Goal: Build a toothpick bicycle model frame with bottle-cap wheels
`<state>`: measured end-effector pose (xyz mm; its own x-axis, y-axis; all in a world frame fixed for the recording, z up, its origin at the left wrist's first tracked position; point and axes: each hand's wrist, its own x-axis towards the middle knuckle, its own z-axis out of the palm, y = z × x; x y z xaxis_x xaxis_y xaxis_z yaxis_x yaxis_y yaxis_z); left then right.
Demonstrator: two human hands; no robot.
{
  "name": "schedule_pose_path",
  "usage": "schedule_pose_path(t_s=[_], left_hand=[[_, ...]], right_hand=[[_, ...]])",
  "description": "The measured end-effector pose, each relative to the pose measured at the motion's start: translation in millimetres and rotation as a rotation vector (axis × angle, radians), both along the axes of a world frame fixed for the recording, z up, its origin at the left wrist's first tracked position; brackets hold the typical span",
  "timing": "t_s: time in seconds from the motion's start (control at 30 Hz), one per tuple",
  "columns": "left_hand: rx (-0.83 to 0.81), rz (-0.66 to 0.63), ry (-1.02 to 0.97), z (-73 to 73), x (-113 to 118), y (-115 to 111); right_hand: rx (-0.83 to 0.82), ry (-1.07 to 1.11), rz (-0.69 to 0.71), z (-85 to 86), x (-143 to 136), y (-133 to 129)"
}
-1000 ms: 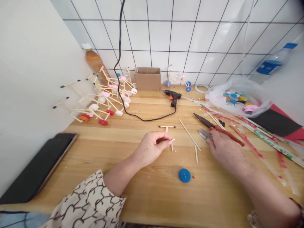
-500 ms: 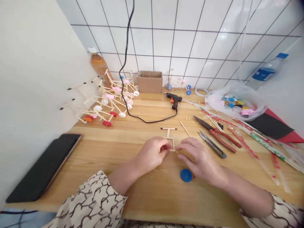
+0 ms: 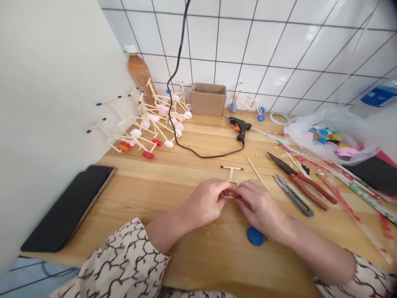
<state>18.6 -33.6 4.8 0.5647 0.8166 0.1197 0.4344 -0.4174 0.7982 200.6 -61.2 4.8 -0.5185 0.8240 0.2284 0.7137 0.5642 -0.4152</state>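
Note:
A small frame of thin wooden sticks (image 3: 231, 174), with a black-tipped crossbar at its far end, lies on the table in front of me. My left hand (image 3: 211, 200) pinches its near end between thumb and fingers. From the other side my right hand (image 3: 260, 205) closes its fingertips on the same near end, partly hiding it. Close by my right hand, a blue bottle cap (image 3: 255, 236) rests on the table. A loose wooden stick (image 3: 257, 173) lies just beyond that hand.
At right are pliers (image 3: 300, 180), thread snips (image 3: 293, 195) and a plastic bag of caps (image 3: 335, 134). A glue gun (image 3: 239, 127) with a black cord and a cardboard box (image 3: 208, 99) stand behind. Stick models (image 3: 151, 118), a bottle (image 3: 141, 74) and a phone (image 3: 68, 209) are at left.
My right hand has come in to the frame's near end, its fingers closing there beside my left hand. The camera view has shifted, so everything sits differently in it.

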Motion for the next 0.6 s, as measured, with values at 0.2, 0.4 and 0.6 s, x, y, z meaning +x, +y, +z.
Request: schedule_pose_path(t_s=[0.2, 0.4, 0.6], left_hand=[[-0.034, 0.033, 0.062, 1.0, -9.9, 12.8], [0.038, -0.035, 0.135, -2.9, -11.1, 14.8], [0.1, -0.077, 0.199, -3.2, -11.3, 14.0]], right_hand=[[-0.093, 0.073, -0.094, -1.2, 4.8, 3.1], [-0.114, 0.066, -0.062, -3.3, -1.3, 3.4], [-0.061, 0.04, -0.058, -5.7, -6.2, 2.5]])
